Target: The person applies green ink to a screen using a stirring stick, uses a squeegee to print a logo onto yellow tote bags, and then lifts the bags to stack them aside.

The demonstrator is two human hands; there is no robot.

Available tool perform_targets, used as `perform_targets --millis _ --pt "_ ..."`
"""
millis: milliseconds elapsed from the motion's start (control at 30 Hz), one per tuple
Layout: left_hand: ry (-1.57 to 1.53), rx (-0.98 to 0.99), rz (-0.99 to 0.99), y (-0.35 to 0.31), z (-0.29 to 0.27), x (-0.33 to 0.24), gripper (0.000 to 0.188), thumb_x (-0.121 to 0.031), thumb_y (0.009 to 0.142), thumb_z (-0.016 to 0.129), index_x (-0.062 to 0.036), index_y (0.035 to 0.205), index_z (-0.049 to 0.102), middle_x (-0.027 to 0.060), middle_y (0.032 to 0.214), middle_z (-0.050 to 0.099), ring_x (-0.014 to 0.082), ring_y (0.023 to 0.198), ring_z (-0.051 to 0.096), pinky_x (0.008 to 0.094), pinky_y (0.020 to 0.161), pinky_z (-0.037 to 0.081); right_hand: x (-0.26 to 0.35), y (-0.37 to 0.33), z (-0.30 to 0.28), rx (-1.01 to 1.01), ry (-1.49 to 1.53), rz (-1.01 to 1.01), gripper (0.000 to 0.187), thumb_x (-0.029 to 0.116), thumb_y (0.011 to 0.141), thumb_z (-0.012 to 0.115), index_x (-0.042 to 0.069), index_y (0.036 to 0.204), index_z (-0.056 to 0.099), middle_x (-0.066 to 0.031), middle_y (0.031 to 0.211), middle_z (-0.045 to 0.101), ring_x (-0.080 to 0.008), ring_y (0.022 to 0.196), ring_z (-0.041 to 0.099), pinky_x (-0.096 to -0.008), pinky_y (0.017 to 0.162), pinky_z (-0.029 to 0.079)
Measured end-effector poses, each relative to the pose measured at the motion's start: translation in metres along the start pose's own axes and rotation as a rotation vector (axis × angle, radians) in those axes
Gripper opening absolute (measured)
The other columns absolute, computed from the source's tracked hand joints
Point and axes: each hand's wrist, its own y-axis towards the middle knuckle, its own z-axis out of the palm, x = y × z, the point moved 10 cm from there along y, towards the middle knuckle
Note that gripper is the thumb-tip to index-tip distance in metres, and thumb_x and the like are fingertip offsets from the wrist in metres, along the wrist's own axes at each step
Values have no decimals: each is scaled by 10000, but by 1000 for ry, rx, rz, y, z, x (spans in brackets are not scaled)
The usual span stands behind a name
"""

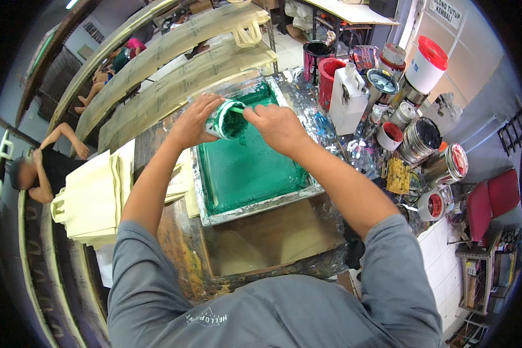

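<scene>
My left hand [196,123] is wrapped round the side of a white tub [216,123]. The tub is tilted, its mouth facing right, and thick green ink [233,124] coats the inside. In my right hand [277,129] is a thin green stirring stick [238,110]; its far end goes into the tub's mouth, and the fingers hide the rest. Both hands are above the far part of a screen-printing frame [261,210]. Green ink covers the frame's mesh [252,174], with thicker smears along the inner edges.
Pale yellow cloth bags [93,194] lie stacked on the left. A white jug [348,103], a red tub [327,78] and several paint cans [420,139] crowd the ink-stained table's right side. Long racks [174,101] carry more bags. Another person [52,159] is at far left.
</scene>
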Motion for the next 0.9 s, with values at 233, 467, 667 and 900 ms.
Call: perform_targets --millis 233,467,667,900 --pt "67 -287 171 -23 -39 -32 1014 -373 715 937 -59 1544 446 223 1535 555 447 1428 530 608 1231 390 36 -16 -19 148 -43 81 291 84 917 627 70 1208 610 -116 849 698 -302 758 744 -435 623 586" --pt "201 -515 200 -46 -54 -68 955 -328 743 937 -122 1527 432 203 1539 557 464 1422 537 632 1225 398 43 -30 -29 284 329 406 159 97 1004 575 58 1155 605 -211 832 713 -444 778 717 -535 684 568" --pt "216 -510 183 -48 -50 -79 923 -367 746 931 -108 1499 465 197 1521 566 463 1409 545 651 1211 407 29 -43 -11 106 682 501 102 156 1033 604 60 1060 629 -175 746 655 -378 613 628 -477 605 496" --pt "265 -412 127 -57 -37 -77 915 -369 673 928 -73 1453 554 180 1517 570 442 1415 527 596 1224 404 36 -86 63 424 1573 1111 133 235 1095 604 139 1006 583 66 710 406 -62 535 303 -271 462 242"
